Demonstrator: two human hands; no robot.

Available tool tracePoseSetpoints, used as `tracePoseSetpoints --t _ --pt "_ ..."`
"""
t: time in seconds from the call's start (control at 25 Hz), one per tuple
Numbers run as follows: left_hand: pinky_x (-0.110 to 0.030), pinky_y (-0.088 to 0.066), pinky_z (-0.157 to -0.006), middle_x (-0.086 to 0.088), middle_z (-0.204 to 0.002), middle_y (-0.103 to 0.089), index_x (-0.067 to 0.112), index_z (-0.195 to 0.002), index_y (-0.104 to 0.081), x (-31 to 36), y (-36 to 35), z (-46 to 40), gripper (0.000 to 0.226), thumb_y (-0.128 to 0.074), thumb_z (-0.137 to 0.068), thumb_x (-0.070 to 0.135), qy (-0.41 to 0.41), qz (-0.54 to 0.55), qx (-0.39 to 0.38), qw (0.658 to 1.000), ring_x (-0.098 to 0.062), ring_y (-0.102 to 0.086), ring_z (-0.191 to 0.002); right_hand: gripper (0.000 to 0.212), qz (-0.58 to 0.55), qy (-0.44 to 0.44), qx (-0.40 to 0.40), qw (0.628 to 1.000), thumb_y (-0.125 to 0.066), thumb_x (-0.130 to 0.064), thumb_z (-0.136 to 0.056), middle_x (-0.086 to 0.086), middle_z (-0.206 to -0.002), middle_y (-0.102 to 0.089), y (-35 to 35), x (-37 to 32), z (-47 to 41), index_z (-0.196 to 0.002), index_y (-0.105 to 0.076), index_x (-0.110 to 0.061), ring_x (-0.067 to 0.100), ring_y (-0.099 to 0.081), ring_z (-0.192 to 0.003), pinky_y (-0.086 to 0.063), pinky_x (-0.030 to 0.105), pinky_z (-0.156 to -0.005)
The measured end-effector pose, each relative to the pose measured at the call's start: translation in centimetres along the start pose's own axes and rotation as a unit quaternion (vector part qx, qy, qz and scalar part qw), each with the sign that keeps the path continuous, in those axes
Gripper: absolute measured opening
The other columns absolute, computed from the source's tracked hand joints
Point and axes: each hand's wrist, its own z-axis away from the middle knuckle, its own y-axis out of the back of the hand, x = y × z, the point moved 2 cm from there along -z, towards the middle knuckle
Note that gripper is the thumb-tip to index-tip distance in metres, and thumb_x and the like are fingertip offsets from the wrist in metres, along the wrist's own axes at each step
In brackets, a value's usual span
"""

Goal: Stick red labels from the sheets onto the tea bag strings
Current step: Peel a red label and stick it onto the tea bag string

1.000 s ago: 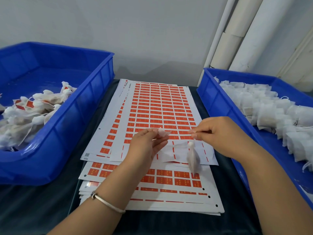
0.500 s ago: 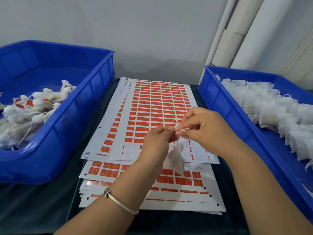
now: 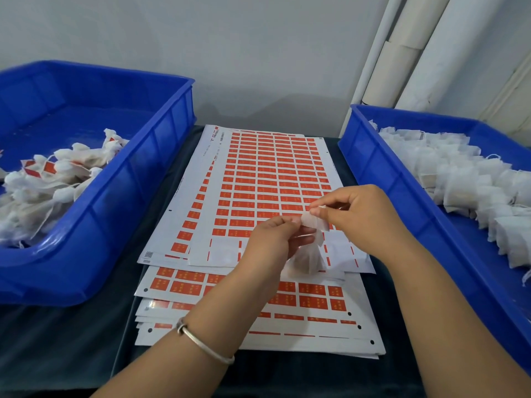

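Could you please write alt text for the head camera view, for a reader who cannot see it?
A left hand and right hand pinch a white tea bag above stacked sheets of red labels. A blue bin at left holds labelled bags; another bin at right holds plain ones.

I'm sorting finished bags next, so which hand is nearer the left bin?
Left. The left hand is over the label sheets, on the side toward the left bin; the right hand is farther off, toward the right bin.

A white tea bag (image 3: 309,259) hangs over the stacked red label sheets (image 3: 267,179).
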Motion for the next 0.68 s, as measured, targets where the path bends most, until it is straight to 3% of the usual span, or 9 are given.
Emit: tracePoseSetpoints --t 0.28,0.44,0.56,0.68 --pt "-0.039 -0.047 -0.099 -0.010 -0.114 -0.065 0.007 -0.104 -0.066 0.0 -0.1 0.0 0.024 -0.050 -0.090 -0.004 -0.012 -0.043 -0.064 0.997 -0.027 -0.061 -0.106 0.027 0.037 0.017 -0.033 0.999 -0.070 -0.028 -0.082 -0.035 -0.070 -0.056 1.1 -0.7 -0.2 -0.068 -0.059 -0.049 -0.014 -0.057 -0.071 -0.038 0.004 -0.064" --pt "-0.037 -0.050 -0.092 -0.012 -0.105 -0.067 0.009 -0.094 -0.064 -0.2 0.0 -0.5 0.019 -0.045 -0.094 0.008 0.029 0.049 -0.087 0.995 -0.025 -0.063 -0.095 0.022 0.032 0.013 -0.061 0.998 -0.069 -0.029 -0.081 -0.034 -0.073 -0.057 1.6 -1.0 -0.2 -0.070 -0.062 -0.047 -0.012 -0.058 -0.079 -0.038 0.005 -0.067" --pt "-0.029 -0.050 -0.079 -0.008 -0.097 -0.065 0.012 -0.098 -0.065 -0.7 0.3 -1.3 0.014 -0.053 -0.093 0.017 0.008 0.018 -0.101 0.995 -0.020 -0.056 -0.085 0.019 0.027 0.011 -0.079 0.996 -0.067 -0.029 -0.083 -0.036 -0.070 -0.056 1.7 -1.2 -0.2 -0.076 -0.066 -0.046 -0.019 -0.056 -0.076 -0.038 0.002 -0.063" --pt "-0.035 -0.048 -0.091 -0.005 -0.098 -0.065 0.016 -0.088 -0.074 -0.6 0.3 -1.3 0.013 -0.066 -0.084 0.025 -0.015 -0.015 -0.135 0.991 -0.024 -0.055 -0.095 0.021 0.013 0.014 -0.088 0.996 -0.066 -0.027 -0.084 -0.038 -0.067 -0.057 1.9 -1.5 -0.1 -0.075 -0.065 -0.046 -0.020 -0.056 -0.076 -0.039 0.001 -0.062"
